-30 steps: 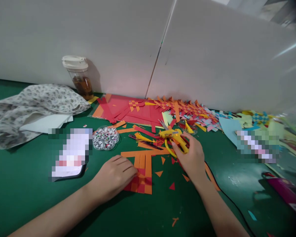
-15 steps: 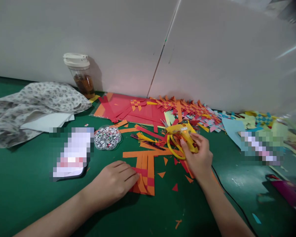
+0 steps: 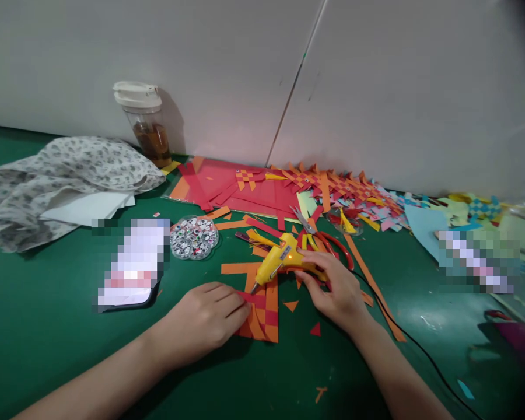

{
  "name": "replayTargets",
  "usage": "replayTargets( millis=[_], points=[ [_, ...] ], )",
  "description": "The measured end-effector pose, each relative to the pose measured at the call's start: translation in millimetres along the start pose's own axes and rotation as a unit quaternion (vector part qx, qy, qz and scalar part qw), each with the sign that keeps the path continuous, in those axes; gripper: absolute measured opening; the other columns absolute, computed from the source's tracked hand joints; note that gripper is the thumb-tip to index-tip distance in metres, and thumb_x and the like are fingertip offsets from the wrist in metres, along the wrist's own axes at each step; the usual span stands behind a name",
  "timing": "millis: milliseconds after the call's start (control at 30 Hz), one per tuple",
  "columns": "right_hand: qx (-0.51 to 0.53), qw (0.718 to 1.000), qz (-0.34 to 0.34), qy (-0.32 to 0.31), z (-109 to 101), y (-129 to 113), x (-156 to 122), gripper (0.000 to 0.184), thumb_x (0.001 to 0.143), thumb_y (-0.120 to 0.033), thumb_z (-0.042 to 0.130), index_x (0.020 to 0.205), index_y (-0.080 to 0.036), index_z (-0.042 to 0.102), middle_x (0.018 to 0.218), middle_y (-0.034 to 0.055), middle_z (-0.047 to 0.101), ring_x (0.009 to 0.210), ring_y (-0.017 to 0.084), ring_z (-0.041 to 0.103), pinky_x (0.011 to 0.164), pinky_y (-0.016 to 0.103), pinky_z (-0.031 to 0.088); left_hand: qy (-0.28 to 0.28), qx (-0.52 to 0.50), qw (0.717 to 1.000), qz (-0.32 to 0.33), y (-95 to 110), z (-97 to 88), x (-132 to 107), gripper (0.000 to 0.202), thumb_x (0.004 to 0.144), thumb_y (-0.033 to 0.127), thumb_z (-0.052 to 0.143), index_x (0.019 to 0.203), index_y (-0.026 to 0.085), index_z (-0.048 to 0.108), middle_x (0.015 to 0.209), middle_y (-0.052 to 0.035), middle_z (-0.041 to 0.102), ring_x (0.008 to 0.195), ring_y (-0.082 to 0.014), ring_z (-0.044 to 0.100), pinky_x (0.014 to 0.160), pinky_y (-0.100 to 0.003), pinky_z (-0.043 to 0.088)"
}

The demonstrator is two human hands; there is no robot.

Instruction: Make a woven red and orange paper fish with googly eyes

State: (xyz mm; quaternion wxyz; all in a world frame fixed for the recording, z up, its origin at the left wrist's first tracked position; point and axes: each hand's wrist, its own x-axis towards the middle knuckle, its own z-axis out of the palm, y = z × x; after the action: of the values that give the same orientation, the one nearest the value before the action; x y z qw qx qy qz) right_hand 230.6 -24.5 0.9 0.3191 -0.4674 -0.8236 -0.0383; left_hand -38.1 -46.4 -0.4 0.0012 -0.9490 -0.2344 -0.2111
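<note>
My right hand (image 3: pixel 338 290) is wrapped round the handle of a yellow hot glue gun (image 3: pixel 275 262), its light glowing orange. The metal nozzle points down and left, at the orange and red woven paper piece (image 3: pixel 270 331), close to a red strip in the weave. Whether the tip touches the paper, I cannot tell. My left hand (image 3: pixel 207 318) holds the left side of that weave, fingers pressed together at the red strip; its fingertips are partly hidden. Just beyond the glue gun lie scissors (image 3: pixel 346 252) with red and yellow handles.
A round clear case of googly eyes (image 3: pixel 194 237) and a phone (image 3: pixel 135 265) lie to the left. Behind them are a patterned cloth (image 3: pixel 91 160) and a lidded tea cup (image 3: pixel 146 131). Woven paper fish (image 3: pixel 332 184) and scraps line the wall. A black cord (image 3: pixel 411 341) trails right.
The glue gun has come down and left from beside the scissors, its nozzle now over the weave. The scissors now show behind it. My left hand stays on the paper.
</note>
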Motion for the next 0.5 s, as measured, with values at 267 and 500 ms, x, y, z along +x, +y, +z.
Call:
replayTargets(
  millis=[267,500],
  points=[
    [0.012,0.999,-0.035,0.020,1.3,3.3,1.2,0.020,0.079,-0.012,0.059,0.094,-0.022,0.051,0.099,0.0086,0.067,0.093,0.021,0.062,0.079,0.036,0.052,0.027,0.017,0.999,0.010,-0.3,0.8,0.6,0.024,0.090,0.012,0.036,0.094,0.014,0.060,0.082,-0.0070,0.068,0.078,-0.0162,0.064,0.070,-0.028,0.054],
    [-0.003,0.997,-0.070,0.032,-0.6,2.8,2.5,0.020,0.079,-0.008,0.058,0.092,-0.021,0.052,0.101,0.0093,0.067,0.094,0.021,0.063,0.079,0.038,0.053,0.031,0.019,0.999,0.010,0.2,-0.3,0.9,0.024,0.091,0.011,0.036,0.093,0.014,0.060,0.080,-0.0068,0.068,0.077,-0.0160,0.064,0.069,-0.028,0.053]
  ],
)
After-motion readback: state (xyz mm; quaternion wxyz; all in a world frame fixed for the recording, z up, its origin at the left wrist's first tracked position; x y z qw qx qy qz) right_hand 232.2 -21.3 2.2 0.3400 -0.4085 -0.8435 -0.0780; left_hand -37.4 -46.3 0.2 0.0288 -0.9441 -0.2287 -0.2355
